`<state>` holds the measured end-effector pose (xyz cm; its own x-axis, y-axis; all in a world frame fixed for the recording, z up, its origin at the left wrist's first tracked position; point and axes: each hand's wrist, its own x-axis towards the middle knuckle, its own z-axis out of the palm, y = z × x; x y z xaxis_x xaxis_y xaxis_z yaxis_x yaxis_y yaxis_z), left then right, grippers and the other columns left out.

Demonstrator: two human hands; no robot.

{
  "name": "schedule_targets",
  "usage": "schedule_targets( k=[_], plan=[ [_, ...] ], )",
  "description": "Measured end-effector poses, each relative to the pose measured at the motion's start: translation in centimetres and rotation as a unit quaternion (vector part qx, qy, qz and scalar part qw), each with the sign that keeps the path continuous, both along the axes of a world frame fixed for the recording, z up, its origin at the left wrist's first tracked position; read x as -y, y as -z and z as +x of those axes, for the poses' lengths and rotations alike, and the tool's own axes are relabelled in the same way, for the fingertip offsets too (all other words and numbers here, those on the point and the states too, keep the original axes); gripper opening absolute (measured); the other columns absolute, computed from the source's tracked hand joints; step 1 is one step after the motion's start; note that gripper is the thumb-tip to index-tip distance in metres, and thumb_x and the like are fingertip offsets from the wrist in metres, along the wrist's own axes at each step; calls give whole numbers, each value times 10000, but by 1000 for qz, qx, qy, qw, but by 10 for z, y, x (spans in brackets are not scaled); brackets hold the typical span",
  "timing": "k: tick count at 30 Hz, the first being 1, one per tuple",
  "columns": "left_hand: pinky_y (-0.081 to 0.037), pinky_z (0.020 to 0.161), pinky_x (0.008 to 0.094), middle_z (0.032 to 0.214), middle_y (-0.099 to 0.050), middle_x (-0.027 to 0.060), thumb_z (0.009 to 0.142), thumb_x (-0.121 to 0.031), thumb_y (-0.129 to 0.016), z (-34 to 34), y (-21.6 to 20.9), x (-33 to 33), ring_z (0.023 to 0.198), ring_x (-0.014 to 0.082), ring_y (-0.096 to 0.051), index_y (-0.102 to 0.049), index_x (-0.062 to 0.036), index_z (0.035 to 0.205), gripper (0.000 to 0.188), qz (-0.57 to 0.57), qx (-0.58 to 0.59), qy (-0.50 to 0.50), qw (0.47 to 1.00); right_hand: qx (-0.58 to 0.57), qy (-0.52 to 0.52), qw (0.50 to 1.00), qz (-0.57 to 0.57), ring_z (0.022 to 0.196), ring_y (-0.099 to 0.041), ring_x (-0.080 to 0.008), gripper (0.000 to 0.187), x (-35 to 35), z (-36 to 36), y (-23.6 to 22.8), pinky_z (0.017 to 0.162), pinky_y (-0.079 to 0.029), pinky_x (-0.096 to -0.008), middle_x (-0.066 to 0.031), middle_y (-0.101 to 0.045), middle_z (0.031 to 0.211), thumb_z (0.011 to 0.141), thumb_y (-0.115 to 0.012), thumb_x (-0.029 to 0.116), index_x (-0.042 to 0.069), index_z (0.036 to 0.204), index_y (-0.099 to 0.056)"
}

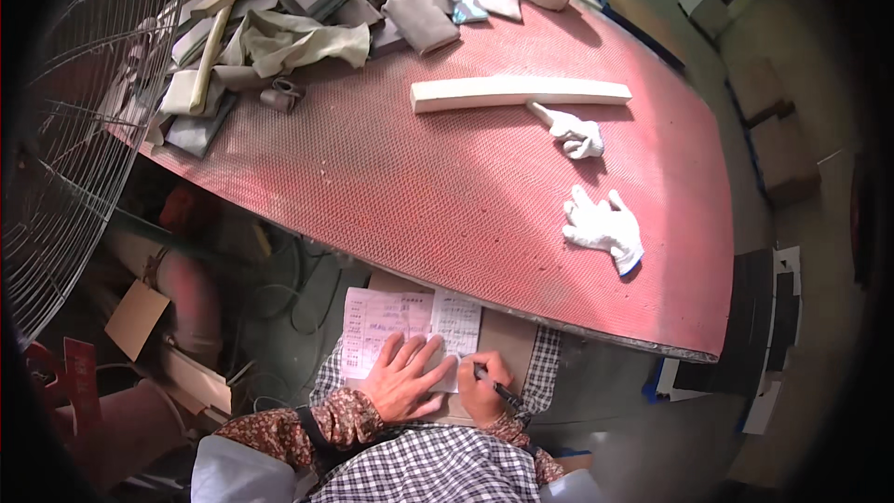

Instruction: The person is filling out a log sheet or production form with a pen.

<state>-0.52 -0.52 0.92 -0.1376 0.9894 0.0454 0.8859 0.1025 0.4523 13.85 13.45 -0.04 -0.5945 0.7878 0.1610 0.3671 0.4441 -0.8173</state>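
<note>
My left hand (404, 379) lies flat with its fingers spread, pressing on a pink printed form (365, 321) and a white slip with handwriting (456, 317) beside it. Under the papers is a brown board (507, 340) on my lap. In my right hand (482, 389) is a dark pen (503, 394), its tip hidden behind my fingers near the right edge of the white slip.
A red ribbed mat (400, 186) covers the table ahead. On it lie two white gloves (603, 225), a pale bar (521, 91), and a heap of cloths and sanding pads (307, 37). A wire fan guard (84, 130) stands at left; cardboard (137, 317) sits below.
</note>
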Motion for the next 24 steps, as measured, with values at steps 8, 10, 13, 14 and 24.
schedule_targets(
  k=[8,10,13,14,24],
  plan=[
    [-282,1194,635,1529,-486,196,931,-566,-649,-2,-4,-4,1382,399,-467,-541,-199,1505,690,12,-14,3,1000,-27,6,1000,-2,638,-662,-230,124,-2,0,6,597,-532,-370,-123,-689,750,887,-733,120,17,882,-663],
    [-277,1198,632,1523,-489,197,925,-564,-651,-1,-2,-4,1381,398,-467,-542,-194,1502,694,21,-15,0,1000,-29,8,1000,3,633,-660,-225,130,-3,-2,5,597,-533,-371,-121,-688,742,889,-737,128,17,888,-669],
    [-283,1195,631,1517,-495,194,912,-558,-661,0,-3,-4,1372,395,-473,-544,-190,1500,703,26,-18,5,999,-35,15,999,-2,636,-664,-216,134,-1,1,8,603,-539,-368,-121,-696,748,893,-737,132,14,897,-674],
    [-285,1193,632,1519,-493,192,909,-557,-664,0,-3,-5,1371,395,-474,-544,-190,1500,706,29,-19,4,999,-34,17,999,-6,638,-663,-210,135,-2,2,10,604,-540,-366,-118,-695,746,894,-737,132,13,896,-673],
    [-270,1197,646,1581,-432,196,906,-517,-694,0,-1,-2,1415,399,-436,-485,-166,1546,760,22,-2,9,1000,-28,15,998,-57,687,-629,-165,113,1,3,10,632,-522,-336,-87,-670,785,924,-704,88,-2,942,-638]
  ],
)
